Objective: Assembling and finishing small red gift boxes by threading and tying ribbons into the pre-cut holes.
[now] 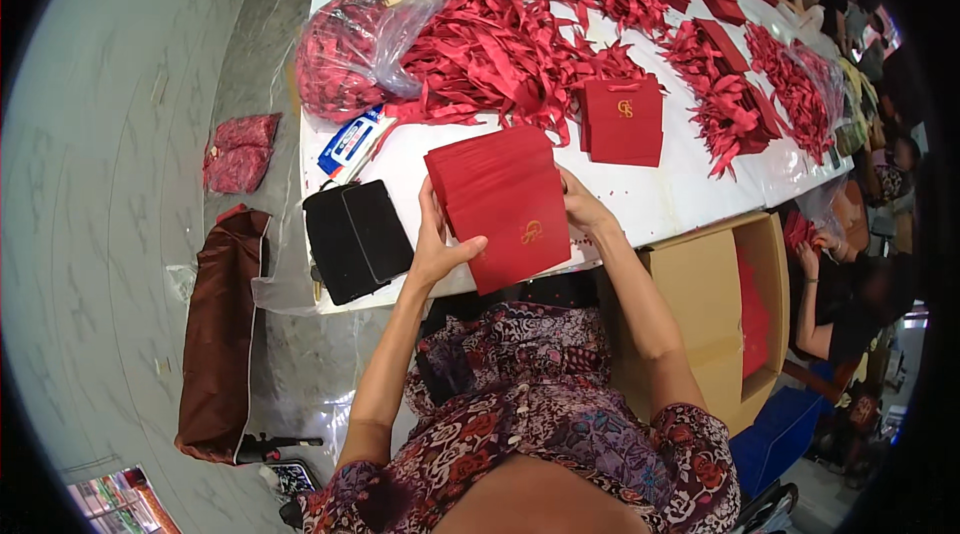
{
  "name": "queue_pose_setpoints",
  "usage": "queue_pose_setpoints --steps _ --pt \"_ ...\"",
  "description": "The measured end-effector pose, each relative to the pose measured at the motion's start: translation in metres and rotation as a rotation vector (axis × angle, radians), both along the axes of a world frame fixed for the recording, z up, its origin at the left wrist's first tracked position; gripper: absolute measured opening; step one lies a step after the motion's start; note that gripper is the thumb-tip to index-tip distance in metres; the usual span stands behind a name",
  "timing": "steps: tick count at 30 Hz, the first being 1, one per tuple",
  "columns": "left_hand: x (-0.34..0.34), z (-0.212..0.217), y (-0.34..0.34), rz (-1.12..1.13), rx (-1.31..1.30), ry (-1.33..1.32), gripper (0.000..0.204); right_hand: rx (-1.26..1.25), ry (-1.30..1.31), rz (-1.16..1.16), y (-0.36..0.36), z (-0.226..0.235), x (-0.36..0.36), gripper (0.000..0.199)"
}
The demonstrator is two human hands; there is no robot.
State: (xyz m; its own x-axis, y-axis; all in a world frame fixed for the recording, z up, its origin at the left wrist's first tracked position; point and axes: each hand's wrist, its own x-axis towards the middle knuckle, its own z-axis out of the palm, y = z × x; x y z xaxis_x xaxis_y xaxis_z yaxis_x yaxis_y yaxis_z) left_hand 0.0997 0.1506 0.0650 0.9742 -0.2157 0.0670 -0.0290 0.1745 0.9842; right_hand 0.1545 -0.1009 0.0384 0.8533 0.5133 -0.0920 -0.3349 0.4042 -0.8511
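Between my two hands, just over the table's near edge, is a thick stack of flat red paper bags (510, 189) with a small gold emblem on the front one. My left hand (440, 246) is closed round the stack's left side, its thumb lying across the front. At the right edge, my right hand (585, 208) grips the same stack, with most of its fingers hidden behind. Beyond it, a smaller pile of red bags with ribbon handles (622, 124) lies on the white table (440, 159). Loose red ribbons (480, 54) are heaped at its left.
A black pouch (358, 242) and a blue-and-white packet (352, 142) lie left of the stack. Behind them sits a clear plastic bag of ribbons (345, 54). An open cardboard box (690, 284) stands by my right arm. Another person's arm (808, 284) shows at far right.
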Motion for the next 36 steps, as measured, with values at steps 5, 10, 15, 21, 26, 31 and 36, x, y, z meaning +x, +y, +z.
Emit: queue_pose_setpoints --steps 5,10,15,21,26,31,36 --pt "-0.006 -0.020 -0.006 0.165 -0.203 0.202 0.099 -0.186 0.001 0.165 0.009 0.005 0.063 0.062" --pt "-0.005 -0.033 -0.011 0.371 -0.491 0.341 0.074 -0.435 -0.018 0.422 0.044 0.012 0.115 0.041" --pt "0.001 -0.025 -0.018 0.476 -0.632 0.364 0.056 -0.493 -0.136 0.594 0.065 -0.017 0.163 0.042" --pt "0.012 -0.017 -0.020 0.630 -0.607 0.422 0.046 -0.593 -0.182 0.573 0.083 0.008 0.168 0.048" --pt "0.017 -0.006 -0.024 0.736 -0.718 0.440 0.046 -0.381 0.154 0.436 0.091 0.018 0.157 0.060" --pt "0.027 -0.008 -0.040 0.738 -0.717 0.432 0.046 -0.345 0.177 0.330 0.056 0.009 0.175 0.076" --pt "0.027 -0.021 -0.033 0.796 -0.610 0.356 0.059 -0.426 0.183 -0.127 0.043 0.034 0.105 0.078"
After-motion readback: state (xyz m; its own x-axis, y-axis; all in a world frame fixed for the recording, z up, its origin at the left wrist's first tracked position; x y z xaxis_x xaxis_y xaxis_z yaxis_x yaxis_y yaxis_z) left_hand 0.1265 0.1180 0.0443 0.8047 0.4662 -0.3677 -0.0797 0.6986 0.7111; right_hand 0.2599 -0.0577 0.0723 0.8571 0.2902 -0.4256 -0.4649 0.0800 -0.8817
